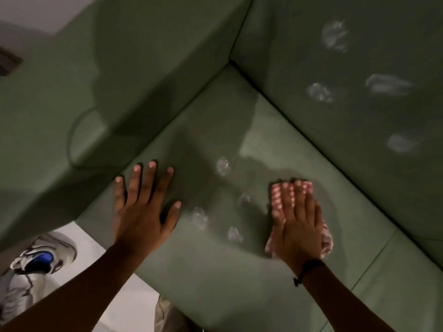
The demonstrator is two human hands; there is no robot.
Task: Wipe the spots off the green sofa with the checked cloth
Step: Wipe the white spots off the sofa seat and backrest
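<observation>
Right hand (297,224) lies flat, fingers together, pressing the checked cloth (278,202) onto the green sofa (215,271) seat; left hand (141,212) is splayed, palm down, gripping nothing, bracing near the armrest (84,104). Four whitish spots (223,166) sit on the seat between the hands, just left of the cloth, so the right hand is judged better placed, with a leftward sweep. Four more marks (334,35) on the backrest lie up and right; no containers visible.
</observation>
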